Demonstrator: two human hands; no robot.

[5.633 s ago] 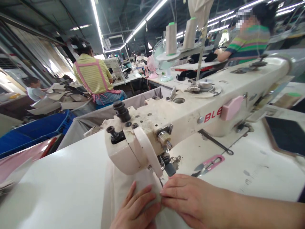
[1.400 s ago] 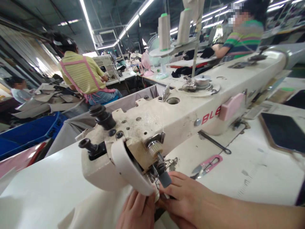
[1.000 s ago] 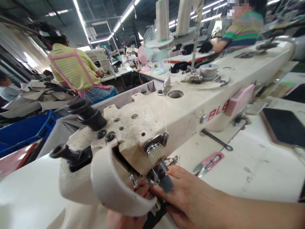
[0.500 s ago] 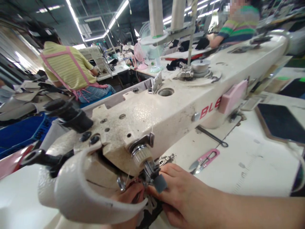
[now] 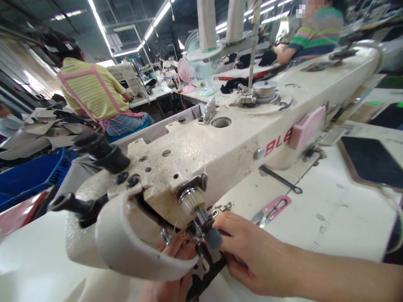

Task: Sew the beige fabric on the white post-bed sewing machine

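Note:
A worn cream sewing machine with red letters fills the middle of the view. My left hand reaches up from below its head, fingertips at the needle bar beside a thin thread, and the curved face cover hides most of it. My right hand comes in from the right with its thumb and curled fingers tucked under the head, touching just below the grey lever knob. A dark patch lies between the two hands. What either hand pinches is hidden. Pale cloth lies under the head.
Pink thread snips lie on the white table, and a dark phone lies at the right. Thread cones stand behind the machine. A co-worker in a yellow striped top sits at the back left near a blue bin. Another person in stripes sits at the back right.
Both hands left the flat cloth and went up under the machine head to the needle area. My view came closer and lower. In the last half second the right hand shifted slightly.

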